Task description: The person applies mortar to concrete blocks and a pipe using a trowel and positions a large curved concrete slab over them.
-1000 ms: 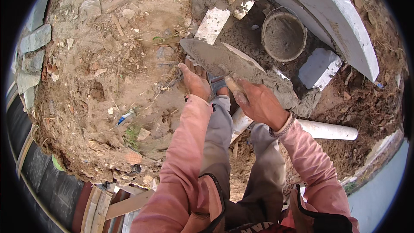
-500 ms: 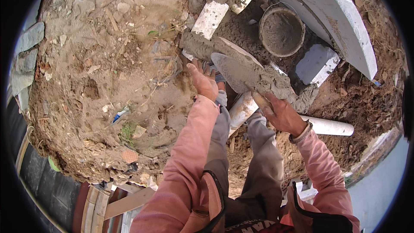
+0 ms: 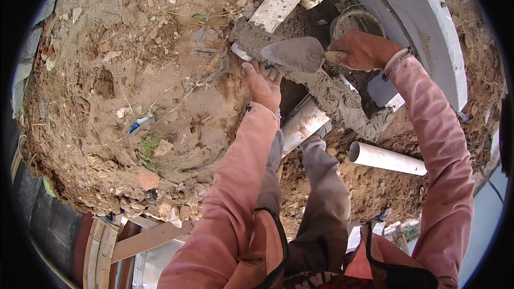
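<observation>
My right hand (image 3: 361,48) is closed on the handle of a trowel (image 3: 292,53), whose cement-smeared blade lies over the band of wet mortar (image 3: 342,101). My left hand (image 3: 263,86) is just below the blade, at the mortar's left edge, fingers apart and pointing up; whether their tips touch the mortar is unclear. A pale, speckled block (image 3: 274,9) sits in mortar beyond the blade. A bucket (image 3: 353,21) stands behind my right hand, partly hidden by it. Two white pipes lie below the mortar, a dirty one (image 3: 302,126) and a cleaner one (image 3: 385,159).
A curved concrete wall (image 3: 433,27) borders the right, with a grey block (image 3: 384,93) beside it. Uneven soil with rubble (image 3: 118,64) spreads to the left, edged by stone slabs (image 3: 27,53). My legs are below; wooden planks (image 3: 144,241) lie at lower left.
My right hand has risen from low beside the pipes to in front of the bucket, carrying the trowel, its blade now more level. My left hand has shifted rightward and slightly up.
</observation>
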A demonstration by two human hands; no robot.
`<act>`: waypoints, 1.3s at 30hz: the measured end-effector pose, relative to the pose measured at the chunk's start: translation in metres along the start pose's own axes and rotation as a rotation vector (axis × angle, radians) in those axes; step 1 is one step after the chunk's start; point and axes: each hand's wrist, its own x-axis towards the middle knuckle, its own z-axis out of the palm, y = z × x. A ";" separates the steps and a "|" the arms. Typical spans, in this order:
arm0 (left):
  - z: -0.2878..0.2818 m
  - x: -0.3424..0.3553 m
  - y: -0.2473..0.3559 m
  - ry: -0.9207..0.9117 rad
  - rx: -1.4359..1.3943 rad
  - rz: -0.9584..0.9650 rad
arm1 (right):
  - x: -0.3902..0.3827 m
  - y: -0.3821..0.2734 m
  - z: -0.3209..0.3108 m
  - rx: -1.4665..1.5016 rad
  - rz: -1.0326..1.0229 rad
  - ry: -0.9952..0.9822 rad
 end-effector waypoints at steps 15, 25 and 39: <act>-0.011 0.001 0.000 -0.015 -0.077 -0.026 | 0.048 -0.008 -0.037 -0.519 -0.070 0.280; -0.018 0.003 0.002 -0.053 -0.086 -0.036 | 0.001 0.028 0.011 -0.091 0.008 0.029; -0.018 0.010 -0.012 0.043 0.002 -0.083 | -0.026 0.009 0.074 0.405 0.043 0.067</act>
